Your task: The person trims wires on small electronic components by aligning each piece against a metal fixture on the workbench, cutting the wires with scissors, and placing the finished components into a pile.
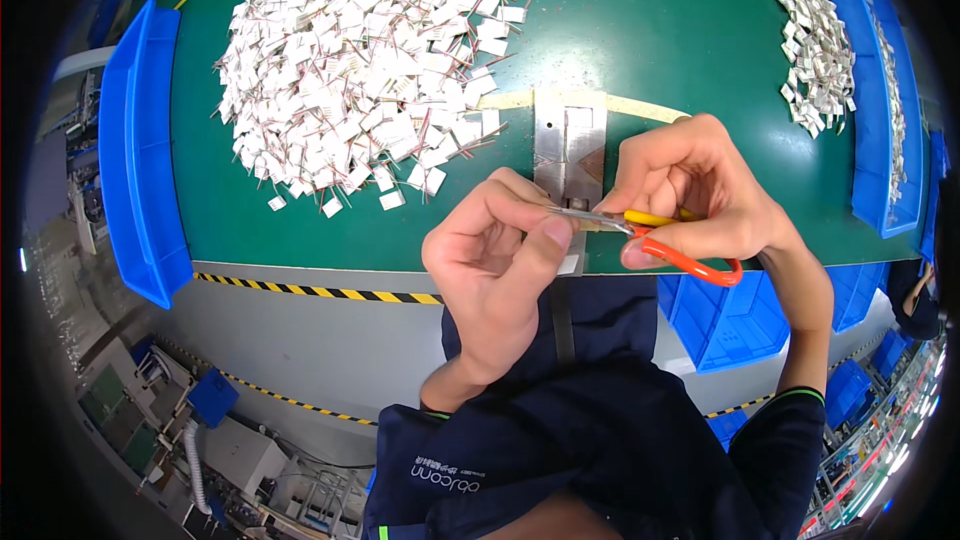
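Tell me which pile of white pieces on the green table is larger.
The left pile; it spreads far wider than the right pile, a narrow strip beside a blue bin.

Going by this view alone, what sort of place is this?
Probably a factory assembly area: a big pile of small white wired parts on a green worktop, blue plastic bins beside it, and yellow-and-black striped tape.
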### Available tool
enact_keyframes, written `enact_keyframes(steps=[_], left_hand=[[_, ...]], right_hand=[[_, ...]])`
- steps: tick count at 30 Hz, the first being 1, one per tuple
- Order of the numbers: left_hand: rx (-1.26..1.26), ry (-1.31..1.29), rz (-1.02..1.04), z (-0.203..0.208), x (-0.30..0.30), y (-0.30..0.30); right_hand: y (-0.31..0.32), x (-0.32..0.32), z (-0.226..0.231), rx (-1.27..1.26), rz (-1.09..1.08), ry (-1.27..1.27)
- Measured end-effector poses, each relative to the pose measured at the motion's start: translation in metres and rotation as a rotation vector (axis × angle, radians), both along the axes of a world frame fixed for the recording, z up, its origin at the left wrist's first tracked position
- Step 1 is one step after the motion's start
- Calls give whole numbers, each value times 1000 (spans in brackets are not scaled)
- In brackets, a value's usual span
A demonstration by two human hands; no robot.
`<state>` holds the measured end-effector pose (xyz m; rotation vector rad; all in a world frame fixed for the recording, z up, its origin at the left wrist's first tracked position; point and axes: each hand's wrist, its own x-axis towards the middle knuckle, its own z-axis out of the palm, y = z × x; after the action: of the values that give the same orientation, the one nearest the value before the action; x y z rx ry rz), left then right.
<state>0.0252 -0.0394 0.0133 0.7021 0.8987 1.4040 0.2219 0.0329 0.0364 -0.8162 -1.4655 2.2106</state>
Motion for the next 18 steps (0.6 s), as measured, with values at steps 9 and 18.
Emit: enact_keyframes(steps=[9,18], left_hand=[[14,-1,13,2,0,0],[33,-11,-6,4,1,-3]], right_hand=[[-2,0,-1,-27,-38,75],[-1,0,4,-186,-232,77]])
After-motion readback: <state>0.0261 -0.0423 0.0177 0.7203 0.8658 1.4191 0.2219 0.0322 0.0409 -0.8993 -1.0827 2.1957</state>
